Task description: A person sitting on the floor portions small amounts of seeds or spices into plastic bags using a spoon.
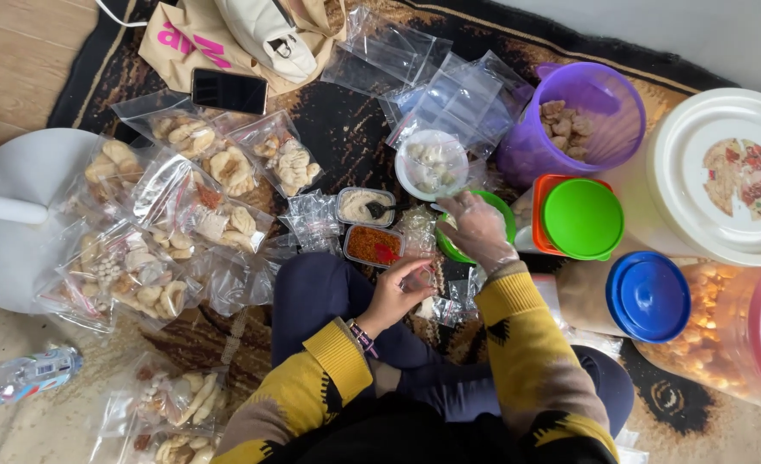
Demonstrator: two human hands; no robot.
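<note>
I sit cross-legged on a dark patterned rug. My left hand (395, 290) pinches a small clear plastic bag (421, 277) near my knee. My right hand (477, 228), in a thin clear glove, reaches into a green bowl (502, 209), its fingers bunched; what they hold is hidden. Just beyond stand a white bowl of pale round pieces (431, 163) and two small rectangular tubs, one with beige paste and a spoon (364, 206), one with red-orange flakes (374, 245).
Filled clear bags of crackers (183, 223) cover the rug at left. Empty bags (449, 86) lie at the back. A purple tub (578, 120), green-lidded (582, 217), blue-lidded (648, 296) and large white-lidded (724, 172) containers crowd the right. A phone (228, 90) and a water bottle (24, 376) lie at left.
</note>
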